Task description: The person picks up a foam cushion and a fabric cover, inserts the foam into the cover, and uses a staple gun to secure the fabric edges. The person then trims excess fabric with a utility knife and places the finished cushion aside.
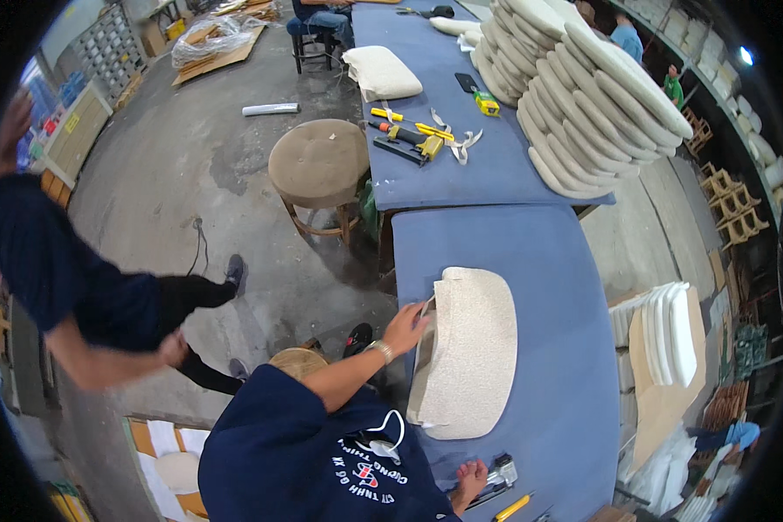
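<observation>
A cream, textured upholstered cushion (pixel 477 352) lies on the near blue table, its straight, folded edge facing me. My left hand (pixel 406 329) pinches the fabric along that edge, near its far end. At the near end of the table, my right hand (pixel 471 478) is curled around a silver and black staple gun (pixel 502 471), partly hidden by the hand. Close by lies a yellow cutter knife (pixel 512 507).
Beyond, a second blue table (pixel 461 178) carries tall stacks of cushions (pixel 596 113), a yellow and black staple gun (pixel 416 142) and a single cushion (pixel 383 73). A round stool (pixel 317 163) stands left of it. Another person (pixel 87 270) moves at my left.
</observation>
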`<action>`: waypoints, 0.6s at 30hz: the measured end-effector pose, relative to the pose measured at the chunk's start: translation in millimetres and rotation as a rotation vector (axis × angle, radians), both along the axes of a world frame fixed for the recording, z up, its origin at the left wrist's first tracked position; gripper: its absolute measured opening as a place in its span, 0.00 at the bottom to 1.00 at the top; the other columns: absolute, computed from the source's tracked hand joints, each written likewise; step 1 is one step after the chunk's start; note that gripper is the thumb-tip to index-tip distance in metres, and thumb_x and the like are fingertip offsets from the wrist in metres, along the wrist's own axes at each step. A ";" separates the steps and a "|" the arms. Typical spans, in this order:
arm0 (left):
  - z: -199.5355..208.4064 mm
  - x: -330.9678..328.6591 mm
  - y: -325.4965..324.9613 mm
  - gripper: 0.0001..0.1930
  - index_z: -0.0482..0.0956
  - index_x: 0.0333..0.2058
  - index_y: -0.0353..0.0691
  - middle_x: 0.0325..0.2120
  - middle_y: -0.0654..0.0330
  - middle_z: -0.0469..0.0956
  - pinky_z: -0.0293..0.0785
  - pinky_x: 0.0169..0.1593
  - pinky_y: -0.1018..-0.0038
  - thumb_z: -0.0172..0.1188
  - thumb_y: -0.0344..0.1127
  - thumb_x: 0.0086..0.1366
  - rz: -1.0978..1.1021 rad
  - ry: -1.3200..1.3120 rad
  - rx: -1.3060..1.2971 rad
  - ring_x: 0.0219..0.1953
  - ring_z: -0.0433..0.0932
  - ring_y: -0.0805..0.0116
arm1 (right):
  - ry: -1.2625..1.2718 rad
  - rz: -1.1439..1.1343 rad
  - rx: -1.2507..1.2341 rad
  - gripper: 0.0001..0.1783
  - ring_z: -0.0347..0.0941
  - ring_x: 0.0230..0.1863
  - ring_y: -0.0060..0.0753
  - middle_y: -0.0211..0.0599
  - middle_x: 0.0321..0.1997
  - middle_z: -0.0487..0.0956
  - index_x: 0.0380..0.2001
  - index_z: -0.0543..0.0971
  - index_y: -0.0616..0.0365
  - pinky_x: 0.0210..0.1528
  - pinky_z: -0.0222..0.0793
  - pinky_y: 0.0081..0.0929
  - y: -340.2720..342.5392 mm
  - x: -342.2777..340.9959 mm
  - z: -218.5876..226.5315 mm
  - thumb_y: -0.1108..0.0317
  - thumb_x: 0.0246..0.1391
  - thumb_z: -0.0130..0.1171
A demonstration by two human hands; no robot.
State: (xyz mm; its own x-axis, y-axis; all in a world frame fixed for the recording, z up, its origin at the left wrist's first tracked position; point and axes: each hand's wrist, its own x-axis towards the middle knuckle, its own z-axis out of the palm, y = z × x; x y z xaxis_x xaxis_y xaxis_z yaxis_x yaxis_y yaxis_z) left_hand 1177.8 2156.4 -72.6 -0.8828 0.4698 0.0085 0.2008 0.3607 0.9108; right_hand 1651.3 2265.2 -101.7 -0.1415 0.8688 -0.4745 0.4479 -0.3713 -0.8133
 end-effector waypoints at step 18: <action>-22.9 21.5 -63.1 0.21 0.82 0.52 0.37 0.46 0.48 0.85 0.77 0.55 0.59 0.60 0.45 0.67 0.327 -0.141 -0.295 0.49 0.83 0.46 | 0.367 -0.009 -0.304 0.24 0.82 0.28 0.36 0.41 0.31 0.80 0.50 0.72 0.62 0.28 0.79 0.30 38.4 -90.7 7.2 0.48 0.72 0.48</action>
State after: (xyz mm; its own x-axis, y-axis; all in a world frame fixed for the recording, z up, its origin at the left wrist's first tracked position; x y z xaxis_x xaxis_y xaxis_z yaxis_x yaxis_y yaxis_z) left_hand 1199.2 2093.3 -95.5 -0.9678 0.1310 -0.2149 -0.0853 0.6325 0.7699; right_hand 1560.7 2303.5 -94.5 -0.3406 0.7003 -0.6273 0.1473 -0.6193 -0.7712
